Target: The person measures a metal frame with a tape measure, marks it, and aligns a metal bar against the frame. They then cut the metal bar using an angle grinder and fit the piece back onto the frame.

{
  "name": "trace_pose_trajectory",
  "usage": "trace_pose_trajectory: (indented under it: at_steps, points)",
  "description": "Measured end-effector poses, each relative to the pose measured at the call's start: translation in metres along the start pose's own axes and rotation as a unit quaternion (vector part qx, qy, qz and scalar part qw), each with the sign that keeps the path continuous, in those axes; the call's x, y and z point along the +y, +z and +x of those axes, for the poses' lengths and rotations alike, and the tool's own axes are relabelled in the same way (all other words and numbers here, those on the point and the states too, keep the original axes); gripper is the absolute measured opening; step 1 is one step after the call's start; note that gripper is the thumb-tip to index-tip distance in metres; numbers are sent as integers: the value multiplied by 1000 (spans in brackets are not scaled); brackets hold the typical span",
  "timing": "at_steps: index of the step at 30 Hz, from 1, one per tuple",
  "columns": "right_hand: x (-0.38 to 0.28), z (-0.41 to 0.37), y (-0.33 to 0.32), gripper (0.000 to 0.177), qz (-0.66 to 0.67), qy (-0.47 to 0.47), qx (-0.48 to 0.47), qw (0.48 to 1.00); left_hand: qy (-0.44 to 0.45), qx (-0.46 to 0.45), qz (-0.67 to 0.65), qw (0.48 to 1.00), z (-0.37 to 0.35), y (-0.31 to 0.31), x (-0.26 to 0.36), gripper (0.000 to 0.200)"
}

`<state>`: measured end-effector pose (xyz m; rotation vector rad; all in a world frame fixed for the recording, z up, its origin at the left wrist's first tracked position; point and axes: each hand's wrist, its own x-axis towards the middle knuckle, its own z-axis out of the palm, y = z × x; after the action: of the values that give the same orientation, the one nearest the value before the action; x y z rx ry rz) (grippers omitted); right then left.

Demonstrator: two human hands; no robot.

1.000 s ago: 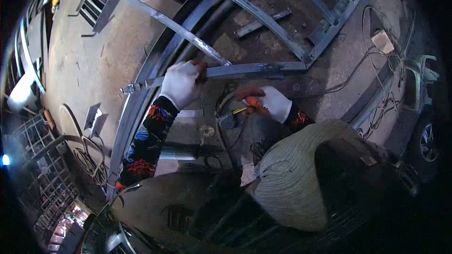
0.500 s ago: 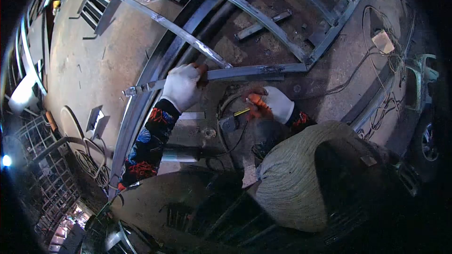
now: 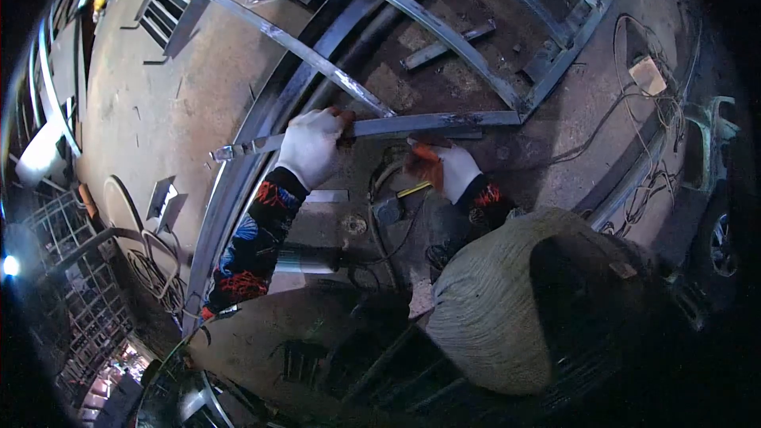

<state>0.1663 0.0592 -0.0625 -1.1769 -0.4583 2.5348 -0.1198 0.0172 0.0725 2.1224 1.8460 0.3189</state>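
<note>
My left hand (image 3: 311, 147), in a white glove with a red-brown palm, is closed round a grey metal bar (image 3: 436, 122) that is part of a welded frame. My right hand (image 3: 445, 168), gloved the same way, is just below the bar, its fingers bent together; whatever they may hold is hidden. Beneath its fingers lies a tape measure (image 3: 388, 212) with a short yellow blade (image 3: 414, 189) showing. A flat metal strip (image 3: 326, 196) lies below my left hand.
Curved metal bars (image 3: 412, 12) cross the top. A loose metal piece (image 3: 448, 45) lies inside the frame. Cables (image 3: 634, 154) and a tan block (image 3: 648, 77) are at the right. A wheel (image 3: 721, 244) stands at the far right, and a metal grid (image 3: 75, 269) at the lower left.
My right hand has moved slightly left and up, closer to the bar, and its fingers have turned. My left hand keeps its hold on the bar. The view has shifted slightly.
</note>
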Motion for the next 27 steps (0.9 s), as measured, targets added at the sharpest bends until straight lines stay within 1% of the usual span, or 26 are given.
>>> trace_pose_trajectory:
  at_steps: [1,2,4,5,7,9,11,12,14,15,16,17,19,21,23,25,26,27]
  points:
    - [4,6,2,22,101,11,15,995,-7,-18,16,1000,1,-1,1,31]
    - [9,14,2,22,100,11,14,995,-14,-36,31,999,1,-2,1,31]
    - [20,25,5,20,228,8,4,974,-12,-25,20,999,0,1,-2,31]
    - [21,29,7,20,228,8,3,974,-10,-14,8,1000,-1,4,-4,30]
    - [23,33,12,29,112,-20,18,993,-6,-9,12,1000,-2,7,-6,30]
    - [21,32,15,29,125,-17,26,992,-2,-3,16,1000,-3,7,-7,29]
    - [24,33,10,29,138,-15,35,990,-15,-41,2,999,0,4,-6,29]
    - [31,38,-1,29,46,-47,23,998,-15,-40,3,999,1,3,-6,29]
    - [30,38,1,28,-46,-79,11,996,-16,-48,23,998,1,2,-4,28]
    - [29,40,2,27,70,-42,27,996,-16,-48,22,998,1,1,-3,28]
    - [25,38,8,26,184,-3,43,982,-15,-40,18,999,2,1,-2,28]
    - [20,34,14,26,183,-4,43,982,-14,-31,14,999,2,0,-1,28]
    - [12,26,24,27,232,9,57,971,-17,-39,22,999,2,-1,-1,27]
    - [14,27,20,27,217,5,47,975,-20,-46,30,998,2,0,-1,27]
    - [17,29,14,27,203,1,38,978,-12,-28,14,999,3,2,-2,27]
    - [18,31,10,26,282,22,28,959,-14,-34,16,999,3,1,-3,27]
    - [18,32,10,26,282,22,28,959,-17,-42,19,999,4,0,-3,27]
    - [19,33,12,27,269,22,56,961,-16,-41,18,999,3,0,-4,27]
